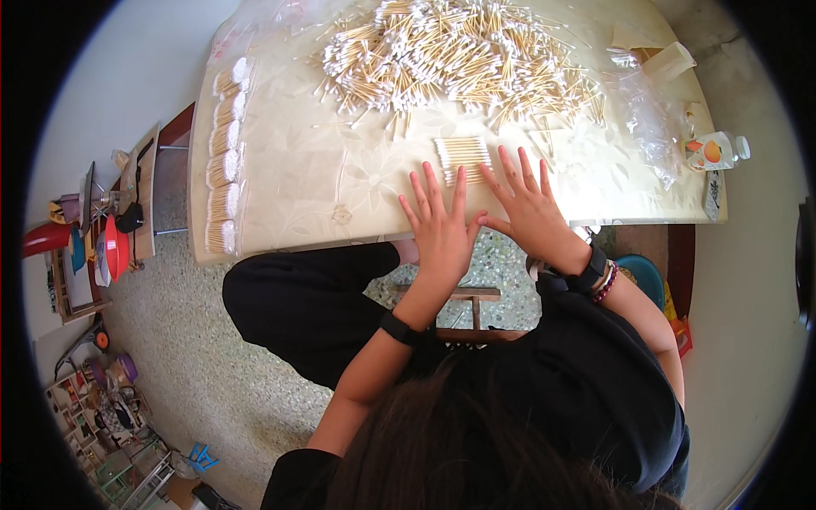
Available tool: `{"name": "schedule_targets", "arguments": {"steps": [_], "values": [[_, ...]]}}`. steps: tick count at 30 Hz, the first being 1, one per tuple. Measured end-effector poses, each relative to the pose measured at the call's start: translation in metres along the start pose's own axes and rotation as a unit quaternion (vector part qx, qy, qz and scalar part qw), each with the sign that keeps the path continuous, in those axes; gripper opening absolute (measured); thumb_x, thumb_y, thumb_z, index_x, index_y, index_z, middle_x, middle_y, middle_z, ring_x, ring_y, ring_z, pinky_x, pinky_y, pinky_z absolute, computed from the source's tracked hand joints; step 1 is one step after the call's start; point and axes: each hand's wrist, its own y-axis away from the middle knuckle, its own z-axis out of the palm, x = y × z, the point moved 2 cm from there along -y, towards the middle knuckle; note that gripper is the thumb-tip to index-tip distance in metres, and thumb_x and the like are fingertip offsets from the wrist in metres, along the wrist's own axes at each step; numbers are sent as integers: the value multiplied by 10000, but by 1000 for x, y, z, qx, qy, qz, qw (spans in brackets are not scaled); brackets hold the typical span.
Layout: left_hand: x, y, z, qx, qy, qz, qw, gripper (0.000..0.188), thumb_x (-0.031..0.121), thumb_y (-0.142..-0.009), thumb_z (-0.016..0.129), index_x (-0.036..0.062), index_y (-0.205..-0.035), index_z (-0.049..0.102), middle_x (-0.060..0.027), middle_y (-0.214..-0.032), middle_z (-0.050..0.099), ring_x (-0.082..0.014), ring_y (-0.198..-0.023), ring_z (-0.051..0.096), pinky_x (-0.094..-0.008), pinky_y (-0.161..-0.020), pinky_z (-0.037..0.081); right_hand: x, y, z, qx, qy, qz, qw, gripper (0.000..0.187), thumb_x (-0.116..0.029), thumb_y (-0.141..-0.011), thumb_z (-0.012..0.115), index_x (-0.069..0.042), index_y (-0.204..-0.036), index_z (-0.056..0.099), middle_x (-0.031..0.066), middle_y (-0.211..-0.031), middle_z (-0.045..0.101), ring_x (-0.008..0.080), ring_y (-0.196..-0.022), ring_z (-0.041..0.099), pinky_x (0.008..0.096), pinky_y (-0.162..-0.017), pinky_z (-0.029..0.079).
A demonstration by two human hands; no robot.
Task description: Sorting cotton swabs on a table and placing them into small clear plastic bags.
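Observation:
Both hands rest near the front edge of the table with fingers spread. My left hand (440, 231) is open, its fingertips just short of a neat row of cotton swabs (464, 160) laid side by side. My right hand (534, 217) is open too, its index fingertip close to the row's lower right corner. The two thumbs meet or nearly meet between the hands. Neither hand holds anything. Beyond the row lies a large loose heap of cotton swabs (459, 64) with wooden sticks and white tips.
Bundles of cotton swabs (223, 166) line the table's left edge. Clear plastic bags (646, 119) lie at the right, beside a bottle (718, 151) with a fruit picture and a small dark packet (712, 197). The patterned tablecloth (297, 187) covers the table. A wooden stool (476, 310) stands below.

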Motion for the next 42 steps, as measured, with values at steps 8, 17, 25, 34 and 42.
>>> {"name": "schedule_targets", "arguments": {"steps": [8, 17, 25, 34, 42], "values": [[1, 0, -1, -15, 5, 1, 1000, 694, 406, -868, 548, 168, -1448, 252, -275, -1484, 81, -460, -1373, 44, -637, -1047, 65, -1, 1, -2, -16, 6, 0, 1000, 728, -590, -864, 412, -119, -1412, 325, 222, -1468, 206, 416, -1363, 160, 577, -1069, 166], [1, -2, -1, -14, 11, 9, 1000, 698, 429, -879, 530, 135, -1445, 246, -277, -1483, 78, -461, -1372, 47, -643, -1042, 58, 3, 0, -3, -11, 0, 0, 1000, 700, -531, -878, 454, -109, -1418, 307, 233, -1472, 180, 420, -1364, 149, 571, -1070, 171], [2, 0, -1, -15, 0, 13, 1000, 679, 455, -892, 495, 108, -1431, 273, -281, -1477, 101, -465, -1369, 55, -646, -1038, 61, 8, -16, 0, 13, -20, 12, 1000, 676, -486, -893, 468, -125, -1432, 280, 225, -1482, 156, 419, -1371, 124, 578, -1072, 148], [0, 1, -2, -21, 1, 17, 1000, 705, 452, -890, 500, 79, -1435, 253, -289, -1477, 81, -476, -1365, 45, -654, -1032, 63, 8, -15, 5, -3, -22, 14, 1000, 645, -484, -901, 454, -176, -1439, 276, 222, -1490, 130, 429, -1374, 104, 589, -1074, 128], [-6, -14, -10, -4, 19, 39, 999, 707, 468, -896, 483, 102, -1447, 232, -290, -1480, 60, -486, -1362, 28, -655, -1032, 60, 9, -14, 0, 7, -21, 17, 1000, 581, -451, -919, 438, -205, -1428, 303, 215, -1492, 131, 436, -1369, 119, 591, -1071, 146]]}}
